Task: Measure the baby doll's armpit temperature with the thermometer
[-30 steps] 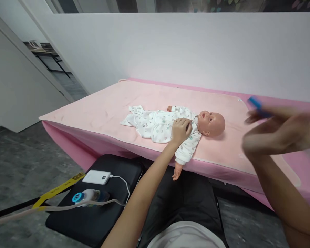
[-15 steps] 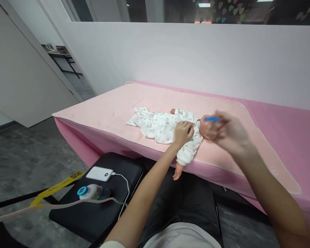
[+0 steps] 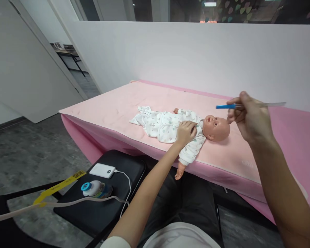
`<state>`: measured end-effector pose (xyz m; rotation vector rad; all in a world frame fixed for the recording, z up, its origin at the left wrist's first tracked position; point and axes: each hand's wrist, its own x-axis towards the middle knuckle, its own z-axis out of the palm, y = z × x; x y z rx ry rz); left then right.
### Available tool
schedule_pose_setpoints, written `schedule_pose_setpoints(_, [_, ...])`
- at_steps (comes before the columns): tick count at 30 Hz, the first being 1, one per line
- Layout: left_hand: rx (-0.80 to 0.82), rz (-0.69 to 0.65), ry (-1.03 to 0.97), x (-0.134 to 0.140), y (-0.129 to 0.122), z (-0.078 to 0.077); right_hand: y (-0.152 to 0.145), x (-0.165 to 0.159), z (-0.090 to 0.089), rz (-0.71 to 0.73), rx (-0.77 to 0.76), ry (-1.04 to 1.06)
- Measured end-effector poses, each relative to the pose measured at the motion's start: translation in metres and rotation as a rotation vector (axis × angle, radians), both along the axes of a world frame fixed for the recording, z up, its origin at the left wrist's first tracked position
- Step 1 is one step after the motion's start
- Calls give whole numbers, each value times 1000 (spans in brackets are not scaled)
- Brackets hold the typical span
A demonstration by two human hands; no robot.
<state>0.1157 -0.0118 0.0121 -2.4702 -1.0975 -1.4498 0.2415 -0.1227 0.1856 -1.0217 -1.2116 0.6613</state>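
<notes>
A baby doll (image 3: 216, 130) in a white patterned outfit (image 3: 165, 125) lies on its back, head to the right. My left hand (image 3: 186, 132) rests on the doll's upper chest, palm down with the fingers laid loosely over the cloth. Above and to the right of the doll's head, my right hand (image 3: 251, 115) pinches a thin clear stick with a blue end (image 3: 226, 106). The blue end points left, and the clear part sticks out behind the hand to the right. The stick is apart from the doll. One doll arm (image 3: 180, 170) hangs over the near edge.
A pale pink mat (image 3: 113, 103) covers the pink-draped table (image 3: 294, 127) against a white wall. At lower left, a black chair (image 3: 77, 213) carries a white power bank (image 3: 102, 170) with a cable and a blue-capped bottle (image 3: 95, 189). A yellow tag (image 3: 59, 186) hangs by a pale cord.
My right hand has moved up and right, away from the doll's face, with the stick still in it; the head is now uncovered. My left hand has stayed on the chest. The view has shifted slightly.
</notes>
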Motion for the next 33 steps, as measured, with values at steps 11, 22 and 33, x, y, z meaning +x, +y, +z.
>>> schedule_pose_setpoints(11, [22,14,-12,-1,3,-5,9,-4,-6,283,-97,8])
schedule_pose_setpoints(22, [-17,-15,23,-2,3,-4,15,-21,-41,378,-453,145])
schedule_pose_setpoints(33, [-15,-14,-4,0,3,-4,1,22,-32,223,-327,105])
